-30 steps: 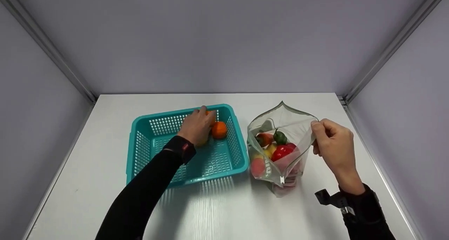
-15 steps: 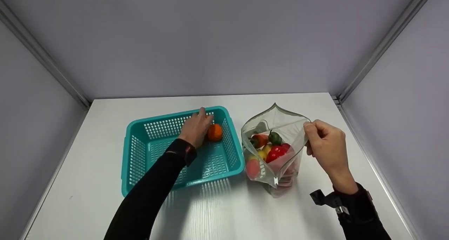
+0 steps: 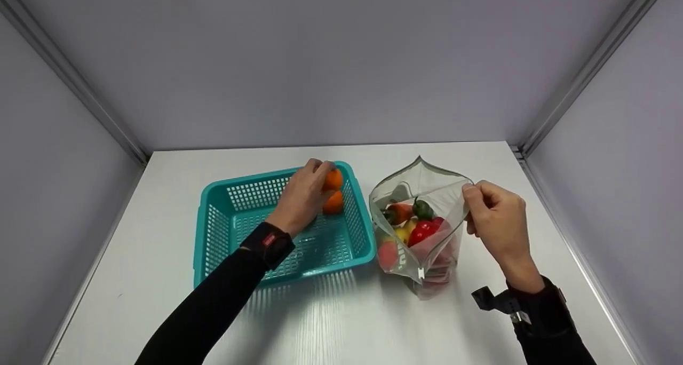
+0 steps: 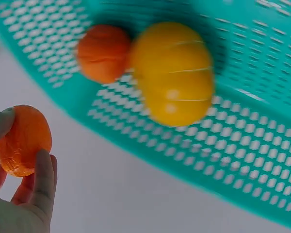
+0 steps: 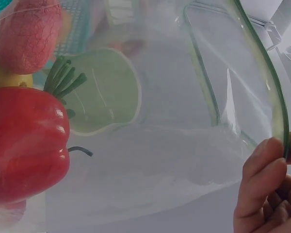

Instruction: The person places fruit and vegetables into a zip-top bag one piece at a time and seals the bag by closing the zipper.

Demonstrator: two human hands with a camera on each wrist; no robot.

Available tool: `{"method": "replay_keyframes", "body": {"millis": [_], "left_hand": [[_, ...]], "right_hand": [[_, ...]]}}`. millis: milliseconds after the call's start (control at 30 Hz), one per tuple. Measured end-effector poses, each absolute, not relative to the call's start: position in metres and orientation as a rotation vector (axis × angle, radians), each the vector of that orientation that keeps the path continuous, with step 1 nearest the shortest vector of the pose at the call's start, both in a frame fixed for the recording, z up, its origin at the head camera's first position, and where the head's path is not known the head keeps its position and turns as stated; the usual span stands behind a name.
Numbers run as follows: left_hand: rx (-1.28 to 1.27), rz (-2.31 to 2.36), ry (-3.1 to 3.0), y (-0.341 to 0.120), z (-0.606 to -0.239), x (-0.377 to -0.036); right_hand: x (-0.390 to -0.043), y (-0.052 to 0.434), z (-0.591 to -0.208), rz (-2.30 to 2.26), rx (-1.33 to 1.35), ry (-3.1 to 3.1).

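My left hand [image 3: 304,194] pinches an orange [image 4: 23,141] between thumb and fingers, above the back right corner of a teal plastic basket [image 3: 368,247]. Inside the basket, a second orange [image 4: 104,53] lies against a yellow ribbed fruit [image 4: 174,73], which my hand hides in the head view. My right hand [image 3: 499,223] pinches the green-edged rim of a see-through zip bag [image 3: 443,178], whose mouth gapes. Within the bag are a red bell pepper [image 5: 26,145], a dark green pepper [image 3: 423,209], a pink round fruit [image 3: 388,254] and several other pieces of produce.
Basket and bag stand side by side on a white table [image 3: 320,327]. Grey panels [image 3: 331,66] rise behind the table and along both sides. A small white zip slider [image 3: 421,272] sits at the bag's front edge.
My left hand has closed on the orange at the basket's back wall and raised it, shifting slightly right. My right hand keeps its pinch on the bag rim.
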State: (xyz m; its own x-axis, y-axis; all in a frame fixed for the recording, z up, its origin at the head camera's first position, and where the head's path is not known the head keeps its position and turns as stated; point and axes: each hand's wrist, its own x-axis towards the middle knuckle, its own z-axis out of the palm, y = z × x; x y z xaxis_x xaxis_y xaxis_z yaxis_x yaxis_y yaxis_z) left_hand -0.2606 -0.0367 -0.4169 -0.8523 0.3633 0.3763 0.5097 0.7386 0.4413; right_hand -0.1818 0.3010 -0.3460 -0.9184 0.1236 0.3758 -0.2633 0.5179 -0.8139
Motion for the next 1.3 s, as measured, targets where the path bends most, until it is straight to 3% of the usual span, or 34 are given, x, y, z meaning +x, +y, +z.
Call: {"method": "replay_keyframes", "body": {"millis": [567, 933, 1300], "left_hand": [[-0.865, -0.9, -2.235, -0.009, -0.348, -0.208], [-1.121, -0.996, -2.195, 0.035, -0.342, -0.193], [-1.183, -0.782, -2.349, 0.055, -0.355, -0.199]], "right_hand": [[-0.19, 0.294, -0.348, 1.364, 0.123, -2.367], [-0.192, 0.295, -0.35, 1.376, 0.138, -2.368], [-0.19, 0.291, -0.349, 1.402, 0.146, -2.37]]}}
